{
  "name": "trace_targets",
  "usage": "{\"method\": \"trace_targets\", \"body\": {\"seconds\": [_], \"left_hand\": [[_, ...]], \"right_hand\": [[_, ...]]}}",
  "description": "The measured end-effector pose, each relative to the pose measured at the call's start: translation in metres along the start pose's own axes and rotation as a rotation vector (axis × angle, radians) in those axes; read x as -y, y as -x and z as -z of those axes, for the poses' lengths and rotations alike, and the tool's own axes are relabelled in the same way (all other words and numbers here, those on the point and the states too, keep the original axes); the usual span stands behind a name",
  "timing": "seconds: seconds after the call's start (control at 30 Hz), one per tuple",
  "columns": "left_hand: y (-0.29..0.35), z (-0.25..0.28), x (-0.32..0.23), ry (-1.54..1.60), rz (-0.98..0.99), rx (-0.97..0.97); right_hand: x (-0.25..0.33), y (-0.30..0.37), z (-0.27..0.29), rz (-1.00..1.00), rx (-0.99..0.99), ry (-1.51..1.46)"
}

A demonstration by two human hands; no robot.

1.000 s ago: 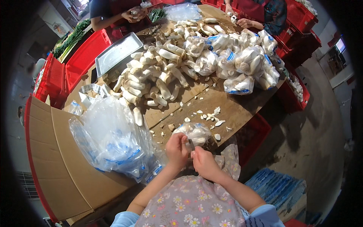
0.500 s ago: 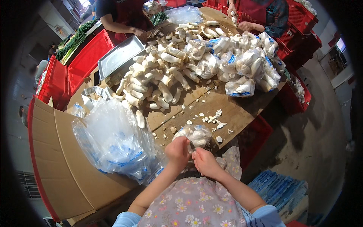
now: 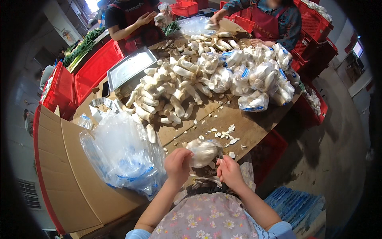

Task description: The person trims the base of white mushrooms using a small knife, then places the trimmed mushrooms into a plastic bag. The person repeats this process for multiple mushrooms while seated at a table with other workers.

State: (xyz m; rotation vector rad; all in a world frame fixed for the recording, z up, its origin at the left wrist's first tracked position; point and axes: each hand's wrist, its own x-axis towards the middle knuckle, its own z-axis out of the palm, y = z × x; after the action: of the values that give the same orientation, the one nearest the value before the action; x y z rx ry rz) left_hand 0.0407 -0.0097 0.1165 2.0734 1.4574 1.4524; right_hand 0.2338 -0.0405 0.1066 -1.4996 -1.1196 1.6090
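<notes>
A clear plastic bag of king oyster mushrooms [image 3: 203,152] sits at the near edge of the table. My left hand [image 3: 179,164] is closed on the bag's left end. At its right end my right hand [image 3: 230,172] pinches the gathered plastic. Small white mushroom trimmings [image 3: 231,137] are scattered just beyond the bag. Farther off lies a big heap of loose king oyster mushrooms [image 3: 175,89], with a pile of filled mushroom bags [image 3: 264,75] to its right. Next to my left forearm is a stack of flat clear bags [image 3: 123,147] with blue print.
A metal tray [image 3: 131,67] lies at the far left of the cardboard-covered table [image 3: 211,121]. Two co-workers stand across it, one holding a bagged bunch [image 3: 162,18]. Red crates [image 3: 99,71] stand left and right. A bundle of blue material [image 3: 294,201] is at lower right.
My hands have spread apart, and the bag now lies sideways between them. The left co-worker now holds up a filled bag. The right co-worker's arm has reached across toward the clear plastic.
</notes>
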Motion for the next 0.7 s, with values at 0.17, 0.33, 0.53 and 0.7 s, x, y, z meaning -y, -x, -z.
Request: {"method": "trace_targets", "body": {"seconds": [0.17,0.33,0.53,0.7], "left_hand": [[-0.011,0.01,-0.013,-0.003,-0.123,0.06],[-0.022,0.01,-0.002,-0.088,-0.035,-0.062],[0.009,0.035,0.043,-0.137,0.425,0.162],[0.028,-0.009,0.001,-0.305,0.153,0.296]], "right_hand": [[-0.001,-0.012,-0.006,0.416,-0.163,0.192],[0.016,-0.017,-0.018,0.42,-0.111,0.347],[-0.004,-0.033,-0.002,0.321,-0.087,0.365],[-0.02,-0.062,-0.023,0.588,0.001,0.452]]}}
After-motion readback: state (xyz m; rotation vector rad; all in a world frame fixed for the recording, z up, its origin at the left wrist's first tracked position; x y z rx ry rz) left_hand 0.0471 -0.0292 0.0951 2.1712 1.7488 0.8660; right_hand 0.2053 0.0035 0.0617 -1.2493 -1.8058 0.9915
